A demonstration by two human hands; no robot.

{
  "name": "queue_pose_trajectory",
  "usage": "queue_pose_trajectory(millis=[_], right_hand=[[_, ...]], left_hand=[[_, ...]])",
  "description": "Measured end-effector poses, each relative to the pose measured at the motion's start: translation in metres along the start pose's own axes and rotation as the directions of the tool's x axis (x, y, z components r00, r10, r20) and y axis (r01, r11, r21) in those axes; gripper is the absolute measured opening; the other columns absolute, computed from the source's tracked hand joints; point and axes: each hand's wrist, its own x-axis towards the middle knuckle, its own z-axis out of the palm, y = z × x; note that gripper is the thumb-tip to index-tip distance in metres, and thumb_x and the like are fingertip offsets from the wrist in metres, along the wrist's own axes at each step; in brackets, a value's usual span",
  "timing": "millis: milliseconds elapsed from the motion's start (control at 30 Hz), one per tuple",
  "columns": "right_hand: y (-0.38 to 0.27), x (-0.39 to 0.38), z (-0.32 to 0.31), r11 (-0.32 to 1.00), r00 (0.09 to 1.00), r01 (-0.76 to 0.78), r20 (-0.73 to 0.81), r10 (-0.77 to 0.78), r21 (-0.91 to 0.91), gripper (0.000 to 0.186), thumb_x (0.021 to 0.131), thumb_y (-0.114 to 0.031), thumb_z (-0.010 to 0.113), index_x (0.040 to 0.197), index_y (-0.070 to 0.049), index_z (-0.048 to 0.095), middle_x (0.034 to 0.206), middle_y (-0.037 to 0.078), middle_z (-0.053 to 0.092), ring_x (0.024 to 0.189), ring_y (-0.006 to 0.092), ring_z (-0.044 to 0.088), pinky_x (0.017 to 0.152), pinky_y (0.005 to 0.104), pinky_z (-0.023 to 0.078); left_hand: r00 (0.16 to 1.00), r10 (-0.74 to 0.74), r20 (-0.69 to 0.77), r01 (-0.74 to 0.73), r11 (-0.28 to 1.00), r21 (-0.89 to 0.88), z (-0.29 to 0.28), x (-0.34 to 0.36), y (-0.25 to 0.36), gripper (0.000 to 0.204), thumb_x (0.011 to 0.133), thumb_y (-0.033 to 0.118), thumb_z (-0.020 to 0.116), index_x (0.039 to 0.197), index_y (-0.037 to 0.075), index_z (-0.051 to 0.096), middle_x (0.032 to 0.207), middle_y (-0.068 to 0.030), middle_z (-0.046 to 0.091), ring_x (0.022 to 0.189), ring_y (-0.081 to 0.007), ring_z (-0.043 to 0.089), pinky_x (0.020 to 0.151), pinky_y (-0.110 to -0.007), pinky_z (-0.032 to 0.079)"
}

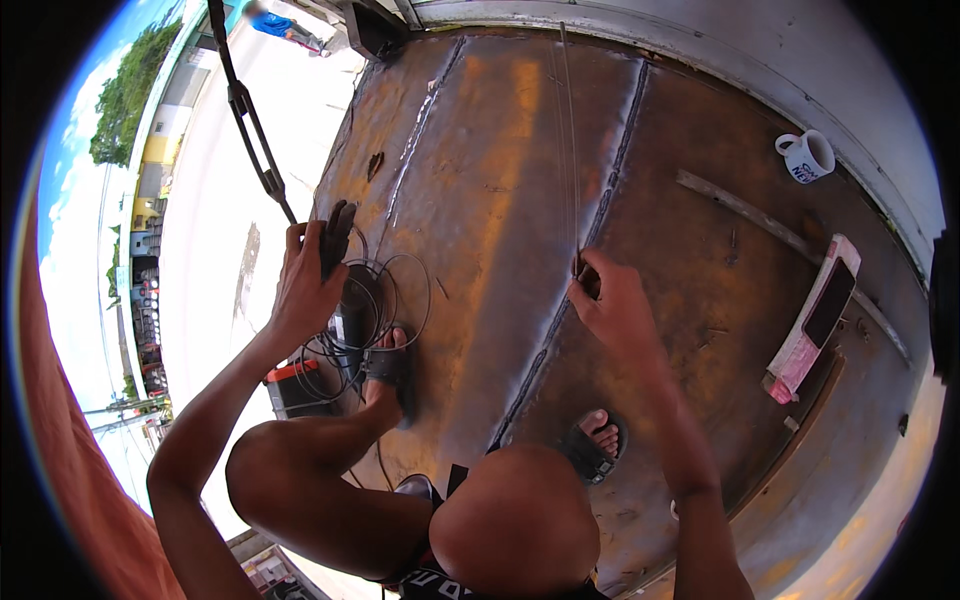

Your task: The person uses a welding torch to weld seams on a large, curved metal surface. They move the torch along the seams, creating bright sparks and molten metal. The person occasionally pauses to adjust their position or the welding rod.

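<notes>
My left hand [308,285], fingers wrapped, grips a black tool [338,238]; its kind is hard to make out. A loose coil of thin dark wire [428,290] hangs around and below that hand. The lower end of a black turnbuckle rod [255,135] comes down close to these fingers. Over the rusty steel plate [470,330], my right hand [615,300] is closed in a pinch on thin wire [572,150]. From the fingertips, its fine strands run straight away to the far edge. Beneath lies a dark weld seam [607,205] with whitish margins.
A white mug [806,156] lies at the far right. Nearer are a flat metal bar [745,208] and a pink-and-white block [790,350] with a dark phone [830,300] on it. By my sandalled left foot stands a black-and-red case [297,388]. A person [283,27] is outside, far left.
</notes>
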Motion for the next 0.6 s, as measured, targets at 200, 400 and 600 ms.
queue_pose_trajectory(millis=[200, 400, 600], right_hand=[[-0.007, 0.026, -0.017, 0.987, 0.997, -0.081, 0.003, 0.082, 0.137, 0.015, 0.092, -0.008, 0.069, 0.099, 0.001, 0.06, 0.074, 0.008, 0.064, 0.063, 0.0138, 0.062, 0.061, 0.034, 0.05], [-0.076, 0.105, -0.007, 0.995, 0.998, -0.022, 0.06, 0.017, 0.096, 0.008, 0.095, -0.009, 0.067, 0.097, -0.002, 0.062, 0.073, 0.0, 0.061, 0.064, 0.0074, 0.061, 0.059, 0.0266, 0.047], [-0.154, 0.161, -0.002, 0.995, 0.994, 0.038, 0.109, -0.028, -0.088, 0.012, 0.097, -0.011, 0.068, 0.098, 0.0, 0.063, 0.075, 0.002, 0.065, 0.064, 0.011, 0.066, 0.06, 0.0265, 0.049]], left_hand=[[0.854, -0.506, 0.12, 0.389, 0.469, -0.793, 0.031, 0.009, -0.045, 0.03, 0.103, 0.007, 0.039, 0.132, 0.006, 0.047, 0.104, -0.009, 0.053, 0.082, -0.0142, 0.06, 0.063, -0.029, 0.051], [0.78, -0.362, 0.51, 0.589, 0.151, -0.794, 0.093, 0.006, -0.074, 0.034, 0.099, 0.015, 0.062, 0.128, 0.004, 0.048, 0.092, -0.0048, 0.057, 0.072, -0.0085, 0.052, 0.06, -0.023, 0.042], [0.706, 0.059, 0.706, 0.441, 0.743, -0.504, 0.082, 0.037, -0.094, 0.061, 0.072, 0.04, 0.096, 0.096, -0.009, 0.069, 0.065, -0.0038, 0.066, 0.059, -0.0127, 0.065, 0.061, -0.029, 0.054]])
